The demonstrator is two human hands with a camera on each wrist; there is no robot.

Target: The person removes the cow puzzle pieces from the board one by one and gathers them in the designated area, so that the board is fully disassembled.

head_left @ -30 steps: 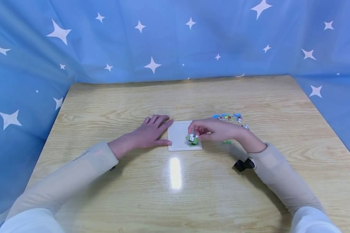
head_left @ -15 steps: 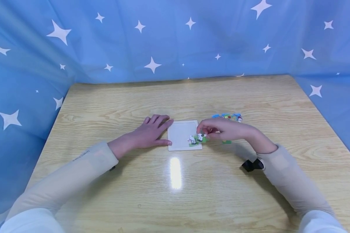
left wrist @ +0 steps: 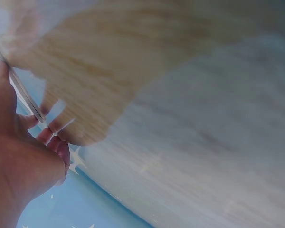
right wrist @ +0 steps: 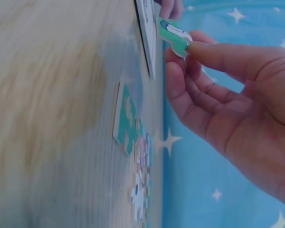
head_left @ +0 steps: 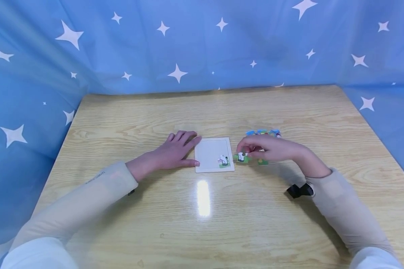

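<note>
My left hand (head_left: 176, 151) lies at the left edge of a white puzzle tray (head_left: 208, 149), thumb and index finger spread against its side. In the left wrist view, the thumb and fingers touch the tray's edge (left wrist: 23, 92). One puzzle piece (head_left: 224, 161), green with a white animal part, sits in the tray's lower right corner. My right hand (head_left: 272, 147) pinches another green-and-white puzzle piece (head_left: 241, 157) between thumb and fingers, just right of the tray. The right wrist view shows this held piece raised above the table.
Loose puzzle pieces (head_left: 263, 132) lie behind and under the right hand, partly hidden. A green piece (right wrist: 125, 118) is nearest the right wrist camera. The wooden table (head_left: 148, 224) meets a blue starred curtain (head_left: 202, 45) at the back and sides.
My right hand has moved right with the pinched puzzle piece, from over the tray to beside it. The piece in the tray's corner has come into view. My left hand stays in place.
</note>
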